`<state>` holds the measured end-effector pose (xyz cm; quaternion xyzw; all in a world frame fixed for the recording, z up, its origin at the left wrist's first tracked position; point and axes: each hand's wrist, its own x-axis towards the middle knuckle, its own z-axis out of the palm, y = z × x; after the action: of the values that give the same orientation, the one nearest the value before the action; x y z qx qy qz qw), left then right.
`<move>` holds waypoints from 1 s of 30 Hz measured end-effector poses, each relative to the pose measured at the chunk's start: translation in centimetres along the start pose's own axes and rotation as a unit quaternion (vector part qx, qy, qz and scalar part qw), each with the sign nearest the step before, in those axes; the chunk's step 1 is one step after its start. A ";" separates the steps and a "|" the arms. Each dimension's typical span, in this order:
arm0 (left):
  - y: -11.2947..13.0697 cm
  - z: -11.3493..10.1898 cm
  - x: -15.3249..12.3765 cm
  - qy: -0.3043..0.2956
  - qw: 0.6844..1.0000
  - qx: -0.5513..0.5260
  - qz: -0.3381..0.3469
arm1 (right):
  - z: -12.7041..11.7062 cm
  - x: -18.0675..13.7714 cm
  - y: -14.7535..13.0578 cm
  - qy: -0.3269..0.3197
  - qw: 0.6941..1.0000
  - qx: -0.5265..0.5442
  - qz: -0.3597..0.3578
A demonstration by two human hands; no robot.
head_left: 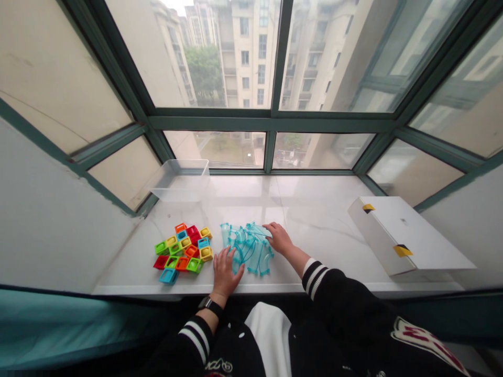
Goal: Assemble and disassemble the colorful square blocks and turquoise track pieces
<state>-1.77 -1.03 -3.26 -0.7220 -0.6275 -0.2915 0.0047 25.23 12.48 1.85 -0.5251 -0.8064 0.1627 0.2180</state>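
Translucent blue plastic track-like pieces (257,252), several of them curved, lie in a loose pile on the white sill. At the pile's near left edge is my left hand (225,273), its fingers spread over the closest pieces and holding nothing that I can see. My right hand (280,239) reaches in from the right, with fingertips at the pile's upper right edge and thumb and fingers apart. Whether those fingertips press on a piece is too small to tell. Left of my left hand sits a cluster of red, orange, yellow, green and blue hollow blocks (183,243).
A clear plastic bin (184,183) stands at the back left by the window. On the right is a white box (412,235) with yellow-and-black tabs. The marble-look sill (314,196) ends at a front edge close to my body.
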 end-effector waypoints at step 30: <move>1.9 -1.3 1.1 0.001 0.999 0.013 0.035 | 0.5 -3.7 -1.9 -0.038 0.990 0.132 0.035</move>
<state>-0.54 -0.90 -1.04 -0.7432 -0.6052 -0.2842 0.0252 24.78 8.32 1.66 -0.5133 -0.7666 0.2950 0.2488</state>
